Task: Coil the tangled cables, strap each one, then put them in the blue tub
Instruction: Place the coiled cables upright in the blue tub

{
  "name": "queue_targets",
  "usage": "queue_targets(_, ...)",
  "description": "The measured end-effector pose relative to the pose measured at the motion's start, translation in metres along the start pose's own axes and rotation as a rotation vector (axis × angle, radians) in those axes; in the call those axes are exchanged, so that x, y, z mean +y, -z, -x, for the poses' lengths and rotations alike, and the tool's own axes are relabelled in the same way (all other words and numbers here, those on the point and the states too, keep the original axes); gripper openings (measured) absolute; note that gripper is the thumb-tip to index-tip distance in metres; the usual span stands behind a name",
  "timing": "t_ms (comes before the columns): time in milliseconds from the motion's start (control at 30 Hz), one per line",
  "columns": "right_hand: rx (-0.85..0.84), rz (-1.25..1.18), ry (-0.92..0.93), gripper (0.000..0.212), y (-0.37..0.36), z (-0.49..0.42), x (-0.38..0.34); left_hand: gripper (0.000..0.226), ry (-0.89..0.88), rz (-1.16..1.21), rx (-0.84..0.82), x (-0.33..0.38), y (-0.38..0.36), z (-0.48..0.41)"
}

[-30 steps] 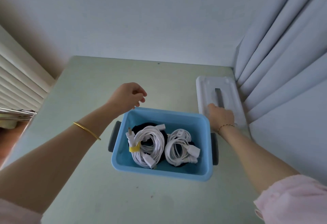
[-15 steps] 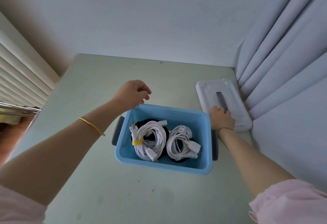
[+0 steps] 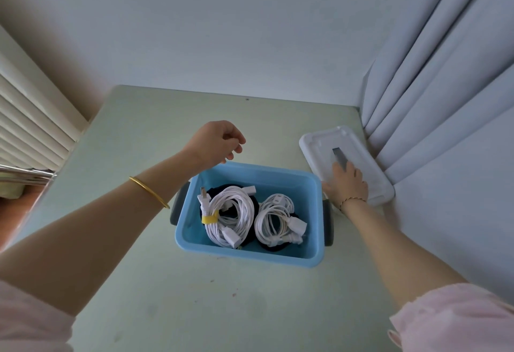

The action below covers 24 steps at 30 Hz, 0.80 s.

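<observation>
Hovering loosely curled left hand (image 3: pixel 215 143) beyond tub (image 3: pixel 250 254) rim; right hand (image 3: pixel 347 185) fingers spread on lid (image 3: pixel 319 140).

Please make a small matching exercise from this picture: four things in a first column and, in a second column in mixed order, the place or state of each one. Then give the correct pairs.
Column 1
1. yellow strap
2. white lid
3. right hand
4. left hand

Column 2
A. above the blue tub's far left corner, holding nothing
B. around the left white coil
C. resting on the lid
D. on the table, right of the tub

Pairs: 1-B, 2-D, 3-C, 4-A
</observation>
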State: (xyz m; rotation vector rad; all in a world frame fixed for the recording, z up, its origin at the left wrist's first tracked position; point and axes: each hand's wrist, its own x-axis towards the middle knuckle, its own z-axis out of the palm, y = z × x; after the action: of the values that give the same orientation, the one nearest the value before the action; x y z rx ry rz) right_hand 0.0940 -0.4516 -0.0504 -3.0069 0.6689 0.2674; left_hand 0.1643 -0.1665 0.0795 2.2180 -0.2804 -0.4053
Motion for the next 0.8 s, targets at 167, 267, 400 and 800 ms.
queue_targets(167,-0.129,-0.082,-0.095,0.056,-0.005,-0.026,0.006,0.021,0.019,0.010,-0.007,-0.004,-0.002,-0.006)
queue_targets(267,-0.066,-0.056,-0.145,0.053,-0.004,-0.034,0.003,0.021,0.035,0.006,-0.012,-0.008,-0.005,-0.010)
queue_targets(400,-0.072,-0.105,-0.283,0.031,0.002,-0.041,0.016,0.021,0.051,0.028,-0.011,-0.011,-0.008,-0.011)
queue_targets(800,0.533,-0.328,0.095,0.023,0.155,0.037,-0.035,0.025,-0.024,0.220,0.290,0.013,0.019,0.020)
